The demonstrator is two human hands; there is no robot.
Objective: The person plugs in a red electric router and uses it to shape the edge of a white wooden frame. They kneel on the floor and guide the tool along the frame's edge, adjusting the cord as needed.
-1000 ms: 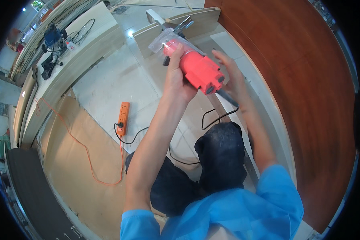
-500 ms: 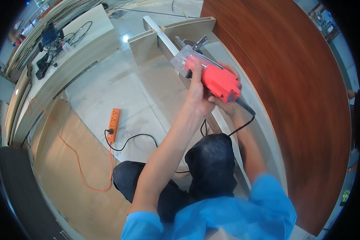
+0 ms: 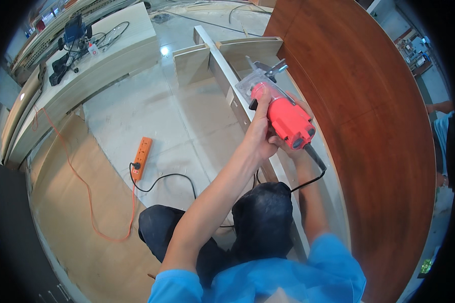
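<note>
A red trim router [image 3: 290, 118] with a clear plastic base and a metal guide at its far end is held up in front of me, tilted, its black cord leaving the near end. My left hand [image 3: 260, 132] is closed on its left side, the thumb laid along the body. Wrapped round from below and the right, my right hand [image 3: 286, 146] grips it too; most of its fingers are hidden behind the tool. Beneath the router runs a long pale-edged board [image 3: 218, 63], standing on edge, with short cross panels [image 3: 250, 48] at its far end.
A large reddish-brown wood panel [image 3: 371, 136] fills the right side. On the floor at left lies an orange power strip [image 3: 143, 154] with a black plug in it. A pale workbench [image 3: 121, 38] carries a blue power tool [image 3: 75, 31]. Another person's arm [image 3: 442, 107] shows at the far right.
The view has shifted, and the scene sits a little differently in it. Both hands still hold the trim router, with nearly the same grip. More of the person at right has come into view.
</note>
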